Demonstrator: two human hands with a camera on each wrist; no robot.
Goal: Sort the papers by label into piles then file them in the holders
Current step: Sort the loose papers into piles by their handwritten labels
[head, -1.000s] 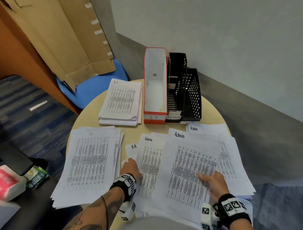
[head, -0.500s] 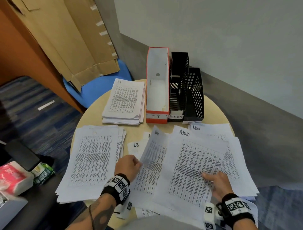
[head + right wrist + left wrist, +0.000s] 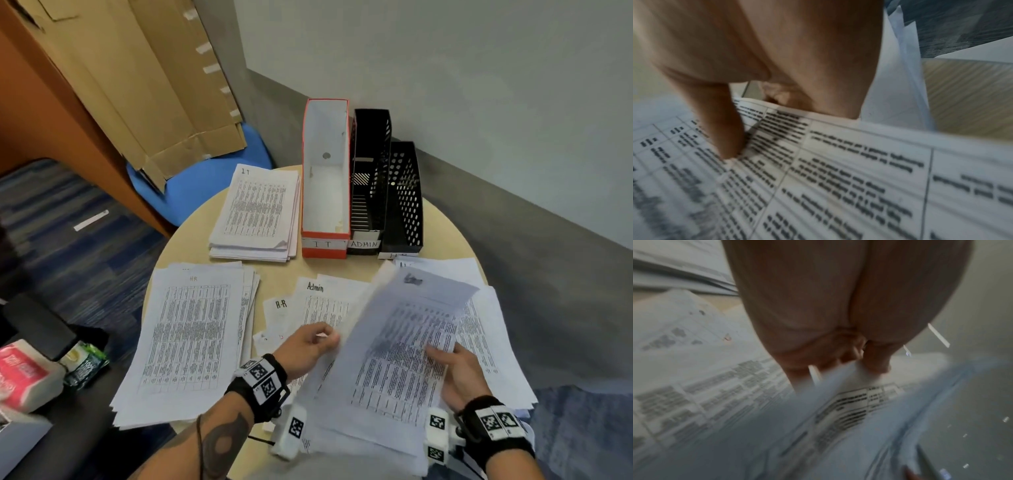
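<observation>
Now your left hand [image 3: 308, 346] pinches the lifted sheet [image 3: 407, 346] at its left edge, and your right hand [image 3: 459, 373] clamps its right edge. The sheet's long axis runs toward the upper right; the Admin pile [image 3: 493, 329] lies under it, right hand nearer.

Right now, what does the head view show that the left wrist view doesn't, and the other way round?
Only the head view shows the three holders, the red and white IT holder, the black ADMIN holder and a third black one, plus the IT pile, the HR pile and the right hand. Only the left wrist view shows, close up though blurred, the fingertips pinching a paper edge. Both show the left hand gripping the lifted sheet over loose papers.
</observation>
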